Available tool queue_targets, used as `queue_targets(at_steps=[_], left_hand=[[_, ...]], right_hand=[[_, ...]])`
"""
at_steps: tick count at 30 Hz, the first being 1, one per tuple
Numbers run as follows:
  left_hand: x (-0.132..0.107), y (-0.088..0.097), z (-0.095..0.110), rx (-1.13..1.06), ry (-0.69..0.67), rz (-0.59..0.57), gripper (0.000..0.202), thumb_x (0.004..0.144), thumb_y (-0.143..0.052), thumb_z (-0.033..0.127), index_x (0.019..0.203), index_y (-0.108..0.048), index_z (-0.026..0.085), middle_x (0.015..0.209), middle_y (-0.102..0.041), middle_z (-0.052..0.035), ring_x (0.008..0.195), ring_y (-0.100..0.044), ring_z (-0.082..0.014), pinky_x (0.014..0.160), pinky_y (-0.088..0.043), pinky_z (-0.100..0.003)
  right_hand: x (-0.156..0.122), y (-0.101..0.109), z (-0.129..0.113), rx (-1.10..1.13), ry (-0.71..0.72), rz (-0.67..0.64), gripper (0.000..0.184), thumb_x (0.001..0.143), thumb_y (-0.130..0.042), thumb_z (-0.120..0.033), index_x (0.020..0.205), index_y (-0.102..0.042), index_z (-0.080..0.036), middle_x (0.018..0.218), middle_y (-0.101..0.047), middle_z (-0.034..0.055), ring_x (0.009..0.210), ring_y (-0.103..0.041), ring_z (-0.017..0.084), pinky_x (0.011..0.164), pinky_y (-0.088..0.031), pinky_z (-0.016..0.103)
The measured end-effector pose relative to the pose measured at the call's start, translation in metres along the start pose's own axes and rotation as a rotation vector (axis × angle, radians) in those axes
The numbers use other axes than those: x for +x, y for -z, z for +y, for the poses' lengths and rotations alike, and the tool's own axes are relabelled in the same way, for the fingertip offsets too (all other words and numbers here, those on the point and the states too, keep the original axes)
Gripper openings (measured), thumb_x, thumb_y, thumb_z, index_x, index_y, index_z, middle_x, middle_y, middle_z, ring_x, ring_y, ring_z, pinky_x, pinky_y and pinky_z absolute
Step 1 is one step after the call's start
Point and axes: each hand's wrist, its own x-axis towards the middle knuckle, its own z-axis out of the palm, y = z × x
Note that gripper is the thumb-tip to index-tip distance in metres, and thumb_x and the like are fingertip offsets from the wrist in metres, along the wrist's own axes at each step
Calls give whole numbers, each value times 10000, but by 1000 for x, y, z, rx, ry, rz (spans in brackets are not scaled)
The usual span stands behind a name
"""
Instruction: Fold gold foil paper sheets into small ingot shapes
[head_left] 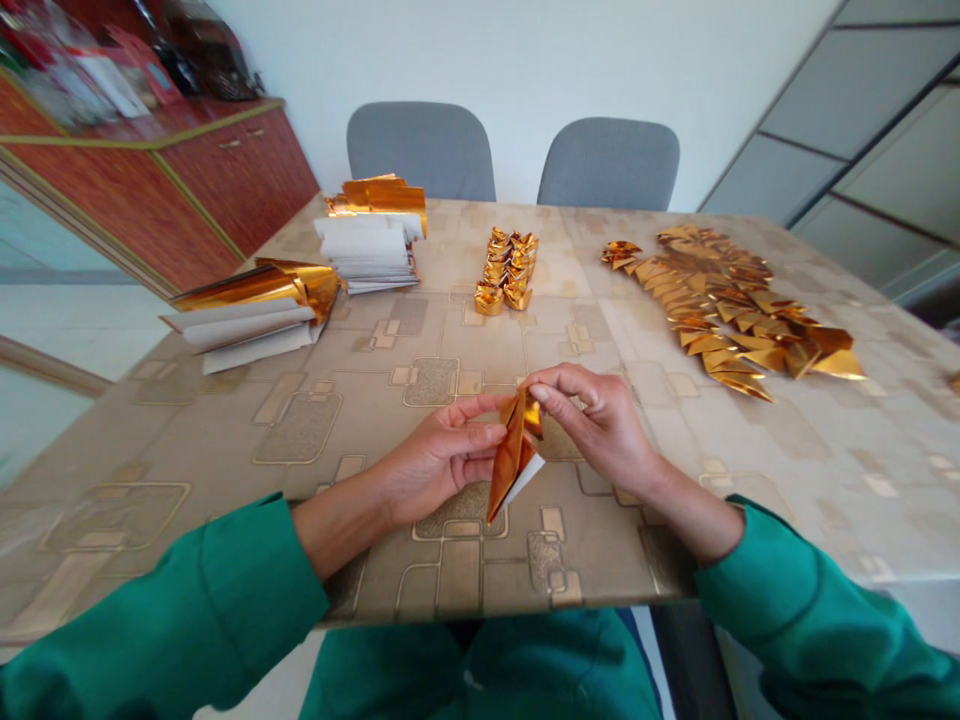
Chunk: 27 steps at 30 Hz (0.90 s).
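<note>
While the left hand [439, 462] and right hand [600, 425] pinch one folded gold-foil paper [512, 458] between bent fingers [480, 433], it hangs above the patterned surface [300, 430] | two gold-and-white paper stacks [251, 325] [371, 245] | one cluster of folded gold ingots [504, 270], count unclear | one long spread of gold foil triangles [720, 300] | two grey chairs [420, 150] [607, 165]

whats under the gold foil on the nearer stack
White paper sheets lie under the gold foil, resting on the patterned table cover. The cover beneath them is hidden.
</note>
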Motion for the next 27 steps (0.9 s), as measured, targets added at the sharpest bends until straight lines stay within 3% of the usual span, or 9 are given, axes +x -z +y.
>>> queue_targets(at_steps=[3, 6, 10, 14, 21, 27], left_hand=[[1, 0, 1, -65, 4, -51, 261, 789, -749, 112, 1041, -683, 130, 874, -772, -56, 732, -739, -128, 682, -590, -167], [1, -1, 2, -109, 16, -94, 239, 780, -758, 110, 1009, -692, 121, 848, -768, -44, 715, -735, -117, 679, -581, -142], [-2, -6, 5, -154, 32, -120, 297, 747, -794, 114, 1024, -689, 133, 826, -768, -26, 670, -726, -95, 655, -566, -107], [-6, -11, 8, -167, 43, -161, 253, 735, -814, 143, 953, -686, 144, 784, -757, -11, 569, -688, -71, 596, -548, -93], [-3, -5, 3, -158, 43, -130, 277, 731, -813, 123, 977, -686, 138, 817, -756, -20, 682, -718, -96, 644, -567, -116], [1, 0, -3, -58, 16, 8, 237, 732, -801, 94, 940, -689, 107, 853, -761, -52, 719, -726, -124, 677, -594, -174]], right_hand=[[0, 1, -1, 67, -29, -34, 165, 1000, -503, -254, 978, -658, -205, 747, -678, -14, 702, -637, 124, 689, -475, 270], [0, 1, -2, 44, 4, -36, 171, 936, -597, -247, 1102, -619, -212, 759, -653, -20, 696, -617, 130, 683, -482, 273], [0, -3, -1, -34, 82, 4, 231, 867, -622, -158, 1088, -610, -226, 774, -623, -16, 713, -586, 139, 679, -474, 279], [0, -4, 0, -51, 73, 14, 113, 898, -588, -167, 992, -624, -219, 725, -616, -17, 674, -567, 136, 673, -462, 284], [-1, -6, -2, 18, 17, 2, 112, 917, -609, -245, 1020, -640, -217, 689, -609, -30, 625, -559, 124, 653, -457, 271], [-3, -6, -4, 135, -26, -83, 213, 931, -583, -228, 1144, -583, -221, 699, -611, -44, 636, -577, 119, 662, -472, 260]])
